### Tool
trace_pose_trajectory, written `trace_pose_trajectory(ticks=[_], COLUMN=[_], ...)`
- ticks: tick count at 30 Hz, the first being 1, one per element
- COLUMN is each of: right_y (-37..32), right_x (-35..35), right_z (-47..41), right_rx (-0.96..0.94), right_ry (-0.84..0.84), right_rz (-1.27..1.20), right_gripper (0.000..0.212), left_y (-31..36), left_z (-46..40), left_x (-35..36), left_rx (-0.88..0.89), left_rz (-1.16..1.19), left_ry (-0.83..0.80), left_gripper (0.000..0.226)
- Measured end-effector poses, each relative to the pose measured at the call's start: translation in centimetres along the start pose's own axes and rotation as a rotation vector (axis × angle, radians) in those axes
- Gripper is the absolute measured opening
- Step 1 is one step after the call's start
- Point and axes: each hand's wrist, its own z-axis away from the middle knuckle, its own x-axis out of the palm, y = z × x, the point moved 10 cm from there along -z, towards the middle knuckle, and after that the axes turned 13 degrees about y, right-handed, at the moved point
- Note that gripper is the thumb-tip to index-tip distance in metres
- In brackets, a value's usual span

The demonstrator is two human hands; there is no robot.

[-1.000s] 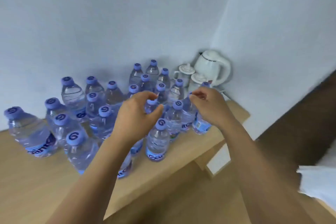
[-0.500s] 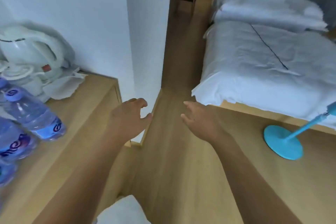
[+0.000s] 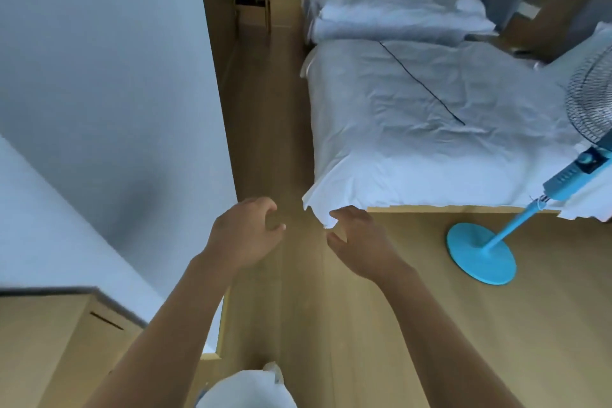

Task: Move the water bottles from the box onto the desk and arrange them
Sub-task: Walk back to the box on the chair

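No water bottle and no box is in view now. My left hand [image 3: 246,233] hangs over the wooden floor with its fingers loosely curled and nothing in it. My right hand [image 3: 359,238] is out in front to the right, fingers relaxed and empty, just below the corner of the bed sheet. Only a corner of the wooden desk [image 3: 39,334] shows at the lower left, with no bottles visible on it.
A bed with white sheets [image 3: 430,129] fills the right side. A blue standing fan [image 3: 482,257] stands on the floor by the bed. A white wall corner [image 3: 132,109] is on the left, and a wooden-floored passage [image 3: 265,109] runs ahead between wall and bed.
My view has swung right, away from the desk: the bottles and kettle have left the frame. Both hands let go of the bottles and now hang empty over the floor.
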Motion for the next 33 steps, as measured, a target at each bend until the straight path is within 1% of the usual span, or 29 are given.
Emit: trace_pose_trajectory(ticks=[6, 10, 14, 17, 21, 25, 29, 33], right_y=[0.4, 1.2, 2.4, 3.8, 6.4, 9.0, 10.7, 11.2], right_x=[1.8, 3.8, 5.4, 5.9, 6.0, 5.2, 5.2, 7.1], right_z=[-10.6, -16.0, -22.3, -28.2, -37.9, -47.3, -55.7, -62.5], right_rx=[0.015, 0.006, -0.016, -0.029, -0.066, -0.084, -0.118, -0.134], right_ry=[0.019, -0.023, -0.04, -0.009, -0.005, -0.022, -0.021, -0.051], right_rz=[-0.023, -0.024, -0.039, -0.056, -0.061, -0.044, -0.029, -0.031], right_gripper=[0.046, 0.046, 0.044, 0.041, 0.042, 0.044, 0.046, 0.046], left_y=[-2.7, -4.3, -5.4, -5.7, -5.2, -4.1, -4.1, -5.0], left_z=[-10.2, -15.4, -20.8, -26.1, -35.5, -44.3, -51.3, -58.0], left_x=[2.6, 4.4, 6.7, 8.3, 10.2, 12.0, 13.5, 14.3], left_rx=[-0.013, -0.043, -0.064, -0.074, -0.102, -0.153, -0.181, -0.176], left_rz=[0.015, 0.022, 0.014, 0.001, -0.007, 0.038, 0.067, 0.06], left_ry=[-0.056, -0.076, -0.105, -0.11, -0.083, -0.079, -0.062, -0.023], left_gripper=[0.04, 0.04, 0.04, 0.04, 0.041, 0.041, 0.04, 0.041])
